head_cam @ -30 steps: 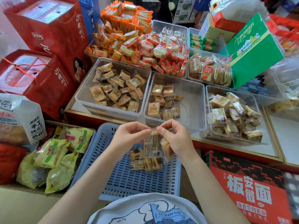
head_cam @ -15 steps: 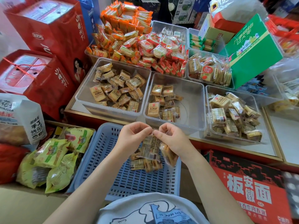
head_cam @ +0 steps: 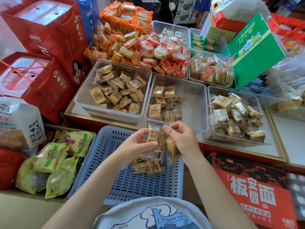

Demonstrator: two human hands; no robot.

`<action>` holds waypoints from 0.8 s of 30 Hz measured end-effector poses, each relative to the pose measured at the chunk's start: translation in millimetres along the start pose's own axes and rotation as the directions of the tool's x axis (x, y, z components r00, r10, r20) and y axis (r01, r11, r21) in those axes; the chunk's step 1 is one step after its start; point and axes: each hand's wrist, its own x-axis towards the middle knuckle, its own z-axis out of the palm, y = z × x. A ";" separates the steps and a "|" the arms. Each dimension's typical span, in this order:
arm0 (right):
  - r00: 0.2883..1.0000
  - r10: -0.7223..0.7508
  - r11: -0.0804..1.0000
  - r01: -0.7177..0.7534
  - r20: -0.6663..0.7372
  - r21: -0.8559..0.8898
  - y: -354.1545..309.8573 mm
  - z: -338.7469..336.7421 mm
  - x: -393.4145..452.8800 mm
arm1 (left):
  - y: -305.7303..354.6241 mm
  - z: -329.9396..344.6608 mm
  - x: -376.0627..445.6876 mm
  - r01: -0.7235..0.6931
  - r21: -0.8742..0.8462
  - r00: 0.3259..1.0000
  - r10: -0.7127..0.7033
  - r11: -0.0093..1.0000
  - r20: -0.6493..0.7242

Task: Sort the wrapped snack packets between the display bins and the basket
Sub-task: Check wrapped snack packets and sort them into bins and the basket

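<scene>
At the centre of the frame both hands meet over a blue slotted basket (head_cam: 132, 182). The left hand (head_cam: 138, 146) curls its fingers and thumb round a clear-wrapped snack packet (head_cam: 156, 144), held upright with its barcode end down. The right hand (head_cam: 183, 141) pinches the top edge of that same packet between thumb and forefinger, while its lower fingers grip a second packet (head_cam: 171, 150) just right of the first. A few more packets (head_cam: 148, 167) lie on the basket floor directly beneath the hands.

Above the hands stand three clear display bins: the left bin (head_cam: 85, 103) well filled with tan packets, the middle bin (head_cam: 193, 103) holding a small cluster at its left side, the right bin (head_cam: 257, 103) heaped. Further up lies a pile of orange and red wrapped snacks (head_cam: 140, 47). Yellow-green bags (head_cam: 49, 162) sit at lower left, red gift boxes (head_cam: 41, 63) at upper left, and a red noodle carton (head_cam: 252, 192) at lower right.
</scene>
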 end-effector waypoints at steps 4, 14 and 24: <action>0.922 0.388 0.922 -0.388 -0.010 0.005 3.9 -2.8 6.9 | -2.3 2.9 0.5 -0.006 -0.075 0.991 -0.004 0.997 -0.133; 0.895 0.370 0.848 -0.435 0.248 0.303 -4.7 8.3 12.5 | -6.1 -1.3 4.4 0.068 0.064 0.973 -0.052 0.996 -0.224; 0.984 0.172 0.969 -0.179 0.056 0.170 16.0 19.4 20.6 | -9.0 7.4 18.2 -0.021 -0.085 0.919 -0.015 0.996 -0.395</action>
